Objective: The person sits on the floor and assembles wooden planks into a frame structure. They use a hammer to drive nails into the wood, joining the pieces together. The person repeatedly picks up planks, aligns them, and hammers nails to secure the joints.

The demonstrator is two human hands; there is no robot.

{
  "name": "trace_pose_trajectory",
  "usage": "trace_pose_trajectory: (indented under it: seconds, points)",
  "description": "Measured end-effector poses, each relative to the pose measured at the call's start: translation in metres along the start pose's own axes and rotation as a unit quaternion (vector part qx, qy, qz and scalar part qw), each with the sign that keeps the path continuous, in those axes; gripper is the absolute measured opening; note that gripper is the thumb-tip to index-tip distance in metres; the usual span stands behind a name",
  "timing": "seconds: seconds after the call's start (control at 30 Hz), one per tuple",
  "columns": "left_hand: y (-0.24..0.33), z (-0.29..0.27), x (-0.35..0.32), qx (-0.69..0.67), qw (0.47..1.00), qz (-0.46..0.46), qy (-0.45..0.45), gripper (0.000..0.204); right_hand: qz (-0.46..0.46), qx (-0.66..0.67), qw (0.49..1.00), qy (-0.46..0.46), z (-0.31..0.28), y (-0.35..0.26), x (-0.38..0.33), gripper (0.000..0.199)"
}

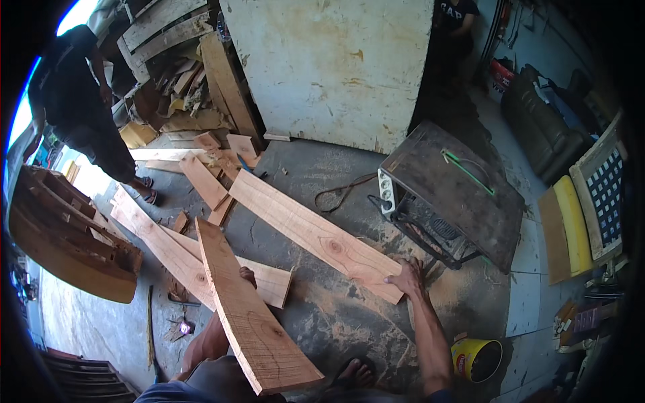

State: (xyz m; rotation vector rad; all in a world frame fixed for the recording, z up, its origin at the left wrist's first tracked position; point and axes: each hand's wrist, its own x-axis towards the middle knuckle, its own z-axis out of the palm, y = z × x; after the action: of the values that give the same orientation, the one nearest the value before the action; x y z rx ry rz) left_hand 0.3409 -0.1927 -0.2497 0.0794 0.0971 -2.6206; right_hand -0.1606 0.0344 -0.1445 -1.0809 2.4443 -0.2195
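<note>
My left hand is closed on the right edge of a wooden plank, which stands tilted in front of my body and hides most of the hand and wrist. With my right hand I grip the near right end of a second, wider plank. That plank slants away to the far left and has a dark knot near its middle. Beneath and left of the first plank, two more boards lie crossed on the concrete floor.
A low dark-topped table saw stands right, with a white power strip at its side. A yellow bucket sits near my right foot. Wood offcuts lie behind the planks. Another person stands far left, beside a curved wooden frame.
</note>
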Motion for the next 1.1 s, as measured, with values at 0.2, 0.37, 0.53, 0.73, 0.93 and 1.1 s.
trace_pose_trajectory:
  seconds: [0.2, 0.37, 0.53, 0.73, 0.93, 1.1]
  points:
    - [-0.03, 0.038, -0.005, 0.073, 0.997, 0.021, 0.004, 0.045, -0.108, 0.147, 0.975, 0.127, 0.045, -0.012, -0.104, 0.051]
    - [-0.038, 0.051, -0.013, 0.1, 0.994, 0.036, -0.007, 0.046, -0.202, 0.148, 0.945, 0.21, 0.038, -0.056, -0.152, 0.036]
    - [-0.049, 0.058, -0.011, 0.119, 0.992, 0.028, -0.006, 0.047, -0.256, 0.101, 0.935, 0.225, -0.014, -0.094, -0.169, 0.034]
    - [-0.048, 0.067, -0.005, 0.137, 0.99, 0.029, -0.013, 0.048, -0.286, 0.091, 0.932, 0.204, -0.027, -0.121, -0.173, 0.039]
    - [-0.062, 0.084, -0.001, 0.166, 0.985, 0.045, 0.023, 0.043, -0.277, 0.113, 0.933, 0.2, -0.01, -0.108, -0.17, 0.039]
    - [-0.056, 0.073, 0.004, 0.176, 0.984, 0.011, 0.02, 0.041, -0.22, 0.16, 0.949, 0.158, 0.055, -0.059, -0.157, 0.039]
